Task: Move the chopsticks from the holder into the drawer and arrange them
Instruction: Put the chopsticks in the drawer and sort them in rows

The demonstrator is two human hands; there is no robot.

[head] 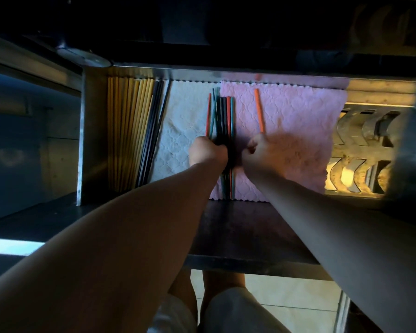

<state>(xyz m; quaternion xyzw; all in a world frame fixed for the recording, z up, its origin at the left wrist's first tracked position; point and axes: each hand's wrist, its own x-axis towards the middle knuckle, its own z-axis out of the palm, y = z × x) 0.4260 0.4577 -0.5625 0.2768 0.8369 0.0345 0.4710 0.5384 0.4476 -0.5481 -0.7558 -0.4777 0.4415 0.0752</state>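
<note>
Here, a bundle of dark, teal and red chopsticks (pixel 222 116) is gripped by the left hand (pixel 208 152) inside the drawer (pixel 82 140), where the white cloth (pixel 185 111) meets the pink cloth (pixel 298 140). An orange chopstick (pixel 259 110) on the pink cloth is pinched at its near end by the right hand (pixel 262 152).

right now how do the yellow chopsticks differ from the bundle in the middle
The yellow chopsticks are one shade; the mixed bundle has orange, teal and black. The yellow ones lie by the drawer's left wall; the bundle lies where white cloth meets pink cloth. The left hand grips the bundle; the yellow ones lie untouched. Both run front to back.
</note>
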